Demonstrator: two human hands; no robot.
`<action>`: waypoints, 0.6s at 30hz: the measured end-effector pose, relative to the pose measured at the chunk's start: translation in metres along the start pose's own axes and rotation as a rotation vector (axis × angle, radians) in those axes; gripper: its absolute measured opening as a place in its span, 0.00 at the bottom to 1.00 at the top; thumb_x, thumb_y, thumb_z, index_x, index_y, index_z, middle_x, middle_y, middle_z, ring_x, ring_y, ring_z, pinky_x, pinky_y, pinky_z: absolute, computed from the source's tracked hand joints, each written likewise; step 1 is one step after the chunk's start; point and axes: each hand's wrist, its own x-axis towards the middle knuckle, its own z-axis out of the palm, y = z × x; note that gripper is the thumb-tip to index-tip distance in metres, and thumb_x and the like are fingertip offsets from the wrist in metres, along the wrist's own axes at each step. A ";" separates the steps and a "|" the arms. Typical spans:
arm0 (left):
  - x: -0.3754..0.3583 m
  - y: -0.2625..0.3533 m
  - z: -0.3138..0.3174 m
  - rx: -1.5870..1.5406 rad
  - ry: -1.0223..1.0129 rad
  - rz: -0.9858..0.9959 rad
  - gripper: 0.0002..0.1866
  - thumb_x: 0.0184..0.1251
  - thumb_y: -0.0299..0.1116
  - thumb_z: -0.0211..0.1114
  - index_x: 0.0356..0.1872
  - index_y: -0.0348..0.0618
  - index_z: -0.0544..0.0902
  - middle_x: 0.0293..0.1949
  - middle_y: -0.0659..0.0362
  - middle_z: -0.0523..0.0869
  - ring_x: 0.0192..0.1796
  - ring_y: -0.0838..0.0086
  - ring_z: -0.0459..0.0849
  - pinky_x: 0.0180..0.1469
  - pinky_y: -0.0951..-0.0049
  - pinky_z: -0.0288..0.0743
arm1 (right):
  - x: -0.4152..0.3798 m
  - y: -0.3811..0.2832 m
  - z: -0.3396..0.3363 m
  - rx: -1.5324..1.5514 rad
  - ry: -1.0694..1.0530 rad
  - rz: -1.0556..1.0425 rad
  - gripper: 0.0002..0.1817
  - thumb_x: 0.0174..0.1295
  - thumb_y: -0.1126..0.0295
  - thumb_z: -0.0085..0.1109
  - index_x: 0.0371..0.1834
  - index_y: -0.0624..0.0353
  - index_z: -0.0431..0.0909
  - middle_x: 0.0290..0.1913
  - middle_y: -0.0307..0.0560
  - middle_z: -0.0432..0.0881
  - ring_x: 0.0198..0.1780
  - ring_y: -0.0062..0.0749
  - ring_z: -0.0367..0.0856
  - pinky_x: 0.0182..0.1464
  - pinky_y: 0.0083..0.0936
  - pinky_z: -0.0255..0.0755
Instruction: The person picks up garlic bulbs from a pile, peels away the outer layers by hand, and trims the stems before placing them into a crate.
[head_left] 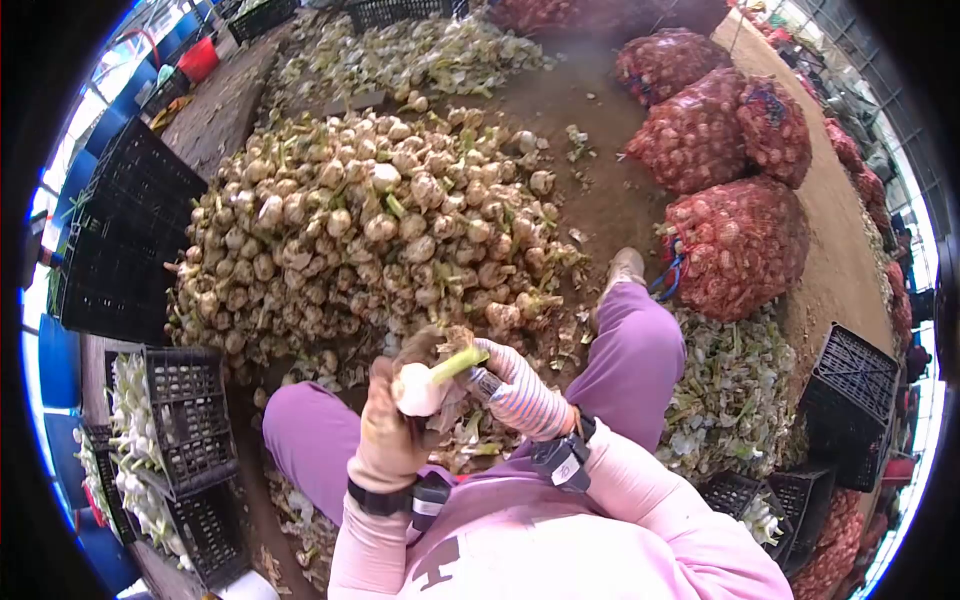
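My left hand (pixel 388 430), in a dirty light glove, is closed around a garlic bulb (pixel 416 391). The bulb is white and smooth, and its pale green stem (pixel 462 362) points up and right toward my other hand. In a striped glove, my right hand (pixel 530 398) grips a small grey tool (pixel 485 383) close to the stem; its working end is hidden, so its kind cannot be made out. Brown loose skin hangs around the bulb. Just beyond both hands lies a big heap of unpeeled garlic (pixel 370 230) with dry, soiled skins.
Red mesh sacks (pixel 735 245) full of bulbs stand at the right. Black crates (pixel 195 420) holding white stemmed garlic are at the left, and more black crates (pixel 850 375) at the right. Peeled skins (pixel 735 390) cover the ground beside my legs and behind the heap.
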 end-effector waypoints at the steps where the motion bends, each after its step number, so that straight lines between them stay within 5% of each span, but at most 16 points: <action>1: 0.001 0.002 -0.014 -0.193 -0.166 -0.099 0.35 0.66 0.60 0.51 0.62 0.39 0.67 0.38 0.55 0.83 0.25 0.78 0.76 0.23 0.83 0.68 | 0.000 -0.001 -0.001 -0.040 -0.063 0.007 0.15 0.67 0.71 0.51 0.56 0.60 0.71 0.45 0.34 0.78 0.46 0.15 0.73 0.51 0.17 0.69; 3: 0.007 0.001 -0.008 -0.056 0.247 -0.084 0.28 0.71 0.53 0.49 0.59 0.39 0.70 0.38 0.56 0.83 0.26 0.78 0.77 0.26 0.82 0.71 | 0.004 -0.003 -0.003 0.012 -0.091 0.059 0.15 0.68 0.68 0.50 0.56 0.59 0.72 0.45 0.33 0.78 0.45 0.15 0.73 0.48 0.16 0.69; 4: 0.010 0.004 -0.016 0.567 0.167 0.302 0.24 0.73 0.46 0.46 0.55 0.35 0.74 0.39 0.55 0.83 0.37 0.74 0.80 0.42 0.78 0.74 | 0.004 -0.006 -0.001 0.011 0.000 0.152 0.15 0.68 0.69 0.50 0.56 0.59 0.72 0.45 0.33 0.78 0.44 0.15 0.73 0.47 0.17 0.70; 5: 0.010 0.008 -0.018 0.891 0.304 0.537 0.17 0.69 0.36 0.55 0.50 0.35 0.78 0.37 0.58 0.81 0.36 0.77 0.78 0.40 0.80 0.72 | 0.004 -0.011 0.003 0.008 0.090 0.247 0.15 0.68 0.70 0.49 0.56 0.58 0.72 0.44 0.32 0.78 0.43 0.15 0.74 0.46 0.18 0.70; 7: -0.001 0.013 -0.012 1.103 0.236 0.702 0.14 0.62 0.29 0.63 0.47 0.36 0.80 0.36 0.60 0.79 0.35 0.79 0.77 0.39 0.81 0.70 | 0.009 0.003 -0.003 -0.071 0.085 0.225 0.15 0.67 0.72 0.46 0.56 0.60 0.73 0.43 0.34 0.79 0.43 0.17 0.76 0.45 0.21 0.72; 8: -0.002 0.017 -0.003 1.206 0.123 0.730 0.16 0.55 0.28 0.70 0.45 0.37 0.82 0.34 0.61 0.78 0.35 0.80 0.77 0.37 0.82 0.70 | 0.010 0.010 -0.005 -0.335 0.061 0.017 0.15 0.67 0.72 0.46 0.55 0.61 0.73 0.42 0.36 0.79 0.42 0.19 0.76 0.45 0.22 0.72; 9: 0.001 0.008 -0.002 1.142 0.067 0.750 0.15 0.56 0.29 0.71 0.44 0.36 0.82 0.34 0.61 0.78 0.32 0.81 0.76 0.34 0.82 0.70 | 0.011 0.014 -0.005 -0.599 0.028 -0.195 0.15 0.67 0.73 0.45 0.54 0.62 0.73 0.41 0.38 0.80 0.41 0.21 0.76 0.45 0.23 0.72; 11: 0.004 0.004 -0.005 0.935 0.107 0.619 0.12 0.58 0.30 0.70 0.41 0.36 0.82 0.33 0.62 0.79 0.29 0.82 0.76 0.30 0.84 0.69 | 0.012 0.012 -0.003 -0.645 0.021 -0.193 0.14 0.66 0.72 0.45 0.52 0.64 0.74 0.40 0.44 0.81 0.40 0.23 0.77 0.44 0.23 0.71; 13: 0.006 0.005 -0.014 0.807 0.129 0.551 0.08 0.59 0.30 0.68 0.37 0.37 0.82 0.30 0.63 0.79 0.26 0.84 0.76 0.27 0.86 0.67 | 0.012 0.003 0.007 -0.169 0.232 0.072 0.13 0.66 0.71 0.46 0.49 0.65 0.74 0.40 0.45 0.80 0.40 0.23 0.76 0.43 0.23 0.71; 14: -0.004 0.012 -0.006 0.536 0.180 0.302 0.08 0.59 0.31 0.68 0.36 0.38 0.81 0.27 0.65 0.79 0.26 0.83 0.76 0.26 0.85 0.67 | 0.018 0.007 -0.005 -0.273 0.230 0.059 0.13 0.65 0.71 0.46 0.48 0.67 0.74 0.38 0.42 0.80 0.39 0.21 0.76 0.41 0.22 0.71; 15: -0.007 0.012 -0.012 0.364 0.097 0.267 0.11 0.59 0.34 0.69 0.38 0.39 0.80 0.31 0.64 0.81 0.27 0.84 0.76 0.28 0.84 0.70 | 0.018 0.012 -0.005 -0.193 0.247 0.025 0.11 0.63 0.70 0.49 0.44 0.65 0.75 0.33 0.45 0.81 0.34 0.29 0.79 0.37 0.26 0.72; 18: 0.006 -0.001 -0.024 0.233 0.059 0.406 0.20 0.64 0.49 0.61 0.41 0.40 0.76 0.29 0.61 0.78 0.27 0.76 0.79 0.28 0.76 0.74 | 0.015 0.012 -0.004 -1.034 -0.140 -0.017 0.09 0.56 0.70 0.55 0.38 0.61 0.75 0.31 0.58 0.78 0.33 0.51 0.79 0.36 0.35 0.72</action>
